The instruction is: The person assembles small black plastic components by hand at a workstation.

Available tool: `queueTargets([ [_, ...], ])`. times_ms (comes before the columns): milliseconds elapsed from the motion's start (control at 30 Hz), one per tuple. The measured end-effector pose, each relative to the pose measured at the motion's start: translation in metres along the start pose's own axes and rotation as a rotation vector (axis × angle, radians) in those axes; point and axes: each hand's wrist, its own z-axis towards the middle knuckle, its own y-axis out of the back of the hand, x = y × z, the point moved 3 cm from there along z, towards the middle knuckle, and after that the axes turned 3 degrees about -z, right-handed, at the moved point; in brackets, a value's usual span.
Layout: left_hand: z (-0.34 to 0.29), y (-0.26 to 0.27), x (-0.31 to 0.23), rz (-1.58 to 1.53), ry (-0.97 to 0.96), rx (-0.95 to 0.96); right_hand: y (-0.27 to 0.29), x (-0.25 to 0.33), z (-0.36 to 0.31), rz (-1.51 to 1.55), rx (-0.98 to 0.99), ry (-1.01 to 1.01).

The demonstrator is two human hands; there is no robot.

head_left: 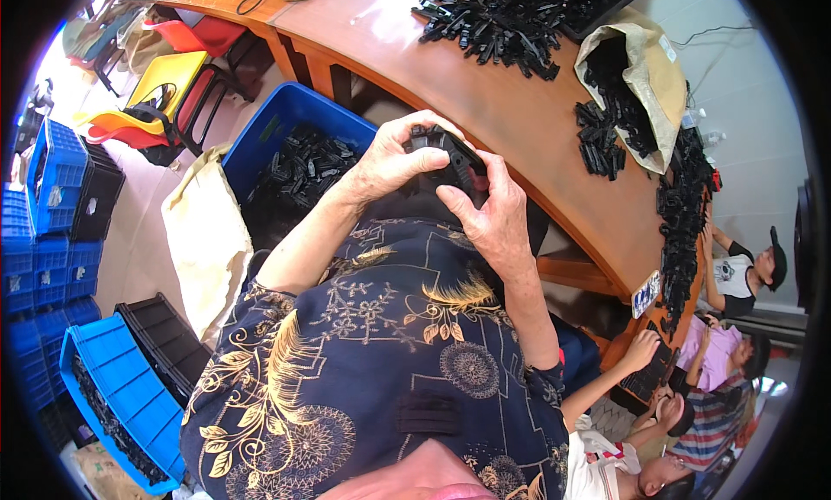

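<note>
Grip on the black part [460,164] is two-handed: our left hand [385,164] curls around its upper end with the thumb laid over it, and our right hand [499,212] holds the opposite side in a half-open pinch. We cannot tell whether the right thumb makes contact, or whether this is one piece or two. The part sits just right of the blue bin [320,109], above the lap.

For good control, we should use the left hand as the clamp, adjust with the right fingertips, and press evenly, since thin edges could flex.

The part looks like rigid plastic, notched and dark. Loose pieces [299,167] inside the bin are narrow, black and slightly glossy. Right of the bin, the tabletop [528,123] is smooth and orange-brown; farther right, a tan sack [662,76] looks coarse and creased.
</note>
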Motion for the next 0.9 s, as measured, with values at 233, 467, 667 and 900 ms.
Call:
queueTargets([
  [233, -0.013, 0.016, 0.013, -0.114, 0.012, -0.048, -0.024, -0.011, 0.003, -0.122, -0.115, 0.081],
  [467, -0.032, 0.054, -0.004, 0.02, 0.104, -0.155, -0.028, -0.018, 0.01, -0.1, 0.216, -0.069],
  [667, -0.063, 0.16, -0.049, 1.09, 0.037, -0.249, -0.002, -0.048, -0.004, 0.232, 0.218, -0.253],
  [900, -0.027, 0.049, -0.135, 0.995, -0.531, -0.33, 0.027, -0.111, -0.041, 0.226, 0.097, -0.363],
])
